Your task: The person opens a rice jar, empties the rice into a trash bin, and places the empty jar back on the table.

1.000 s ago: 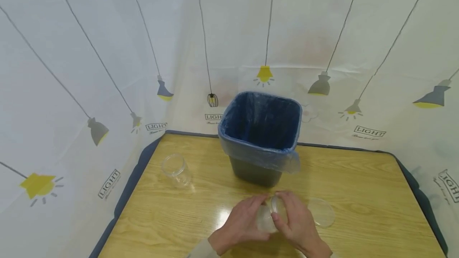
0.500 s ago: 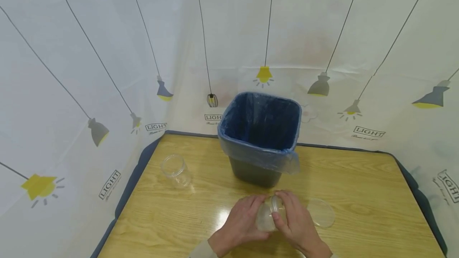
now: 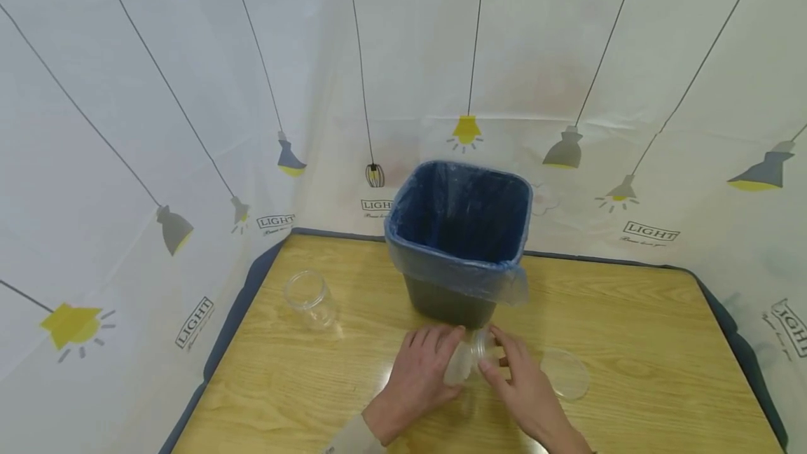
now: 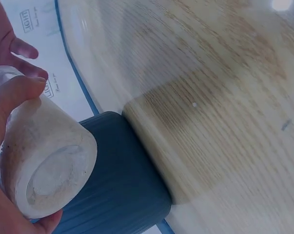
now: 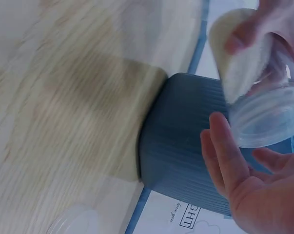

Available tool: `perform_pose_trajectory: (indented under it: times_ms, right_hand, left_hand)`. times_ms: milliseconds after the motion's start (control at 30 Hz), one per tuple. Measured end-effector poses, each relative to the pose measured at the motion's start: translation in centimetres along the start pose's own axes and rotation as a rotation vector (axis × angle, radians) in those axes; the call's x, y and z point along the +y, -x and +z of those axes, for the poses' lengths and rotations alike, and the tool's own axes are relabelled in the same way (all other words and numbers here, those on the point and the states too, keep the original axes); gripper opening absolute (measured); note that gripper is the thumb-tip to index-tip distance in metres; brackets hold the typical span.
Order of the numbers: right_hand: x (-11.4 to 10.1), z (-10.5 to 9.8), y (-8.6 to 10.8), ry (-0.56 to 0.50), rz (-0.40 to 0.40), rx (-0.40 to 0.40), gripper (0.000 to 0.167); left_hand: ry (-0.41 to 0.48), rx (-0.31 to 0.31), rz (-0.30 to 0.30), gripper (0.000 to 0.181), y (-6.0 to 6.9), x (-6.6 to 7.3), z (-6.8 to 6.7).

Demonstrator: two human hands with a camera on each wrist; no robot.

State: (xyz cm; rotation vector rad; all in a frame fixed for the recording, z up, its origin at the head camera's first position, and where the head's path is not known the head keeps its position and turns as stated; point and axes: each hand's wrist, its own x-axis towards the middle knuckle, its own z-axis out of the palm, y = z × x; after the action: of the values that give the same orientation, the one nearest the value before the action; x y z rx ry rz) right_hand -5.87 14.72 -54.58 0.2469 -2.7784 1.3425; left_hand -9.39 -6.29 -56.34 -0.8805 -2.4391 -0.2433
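Note:
A clear jar (image 3: 459, 364) with whitish, powdery contents lies tipped on its side in the air, just in front of the bin. My left hand (image 3: 416, 380) grips the jar round its body. In the left wrist view the jar's base (image 4: 54, 175) faces the camera. The right wrist view shows its clear rim (image 5: 266, 122) and the pale fill slanting inside. My right hand (image 3: 523, 387) is beside that rim with its fingers spread, holding nothing; whether a fingertip touches the rim, I cannot tell. Right of this hand, a clear round lid (image 3: 565, 374) lies on the table.
A dark bin (image 3: 450, 300) lined with a blue bag stands right behind the hands. Further left, a second clear jar (image 3: 310, 300) stands without a lid on the wooden table (image 3: 643, 342). A white printed sheet (image 3: 567, 40) surrounds the table's back and sides.
My right hand's fingers have loosened from the jar's rim and spread. The left hand, with the jar, has shifted slightly left and away from me.

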Motion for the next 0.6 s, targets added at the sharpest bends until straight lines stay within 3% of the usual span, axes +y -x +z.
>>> perform_pose_trajectory:
  times_ms: [100, 400, 600]
  right_hand:
    - [-0.6, -0.5, -0.2, -0.033, 0.078, -0.031, 0.065]
    - [-0.6, -1.2, -0.7, -0.219, 0.141, -0.058, 0.069]
    - [-0.2, -1.3, -0.5, -0.32, 0.098, -0.059, 0.071]
  left_hand:
    - [-0.018, -0.008, 0.02, 0.099, -0.1, -0.1, -0.1]
    - [-0.025, -0.009, 0.036, 0.1, -0.2, -0.1, -0.2]
    - [-0.008, -0.014, 0.044, 0.097, -0.3, -0.1, -0.4]
